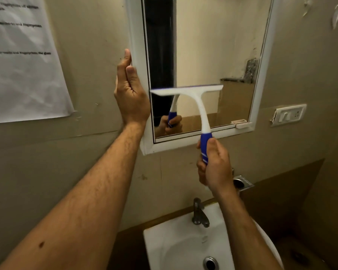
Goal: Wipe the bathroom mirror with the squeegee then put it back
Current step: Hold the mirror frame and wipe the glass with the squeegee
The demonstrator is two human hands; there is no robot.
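The right hand (216, 164) grips the blue handle of the white plastic squeegee (193, 98), blade against the white-framed rectangular mirror (207, 45) glass above it. The left hand (130, 90) lies against the frame's left edge with fingers straight. Bare glass extends above the blade.

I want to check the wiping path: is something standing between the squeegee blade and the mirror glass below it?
Nothing visible does. The right hand grips the squeegee by its blue handle, blade at mid-height of the mirror. The glass below looks bare. The left hand rests on the white frame, off the glass.
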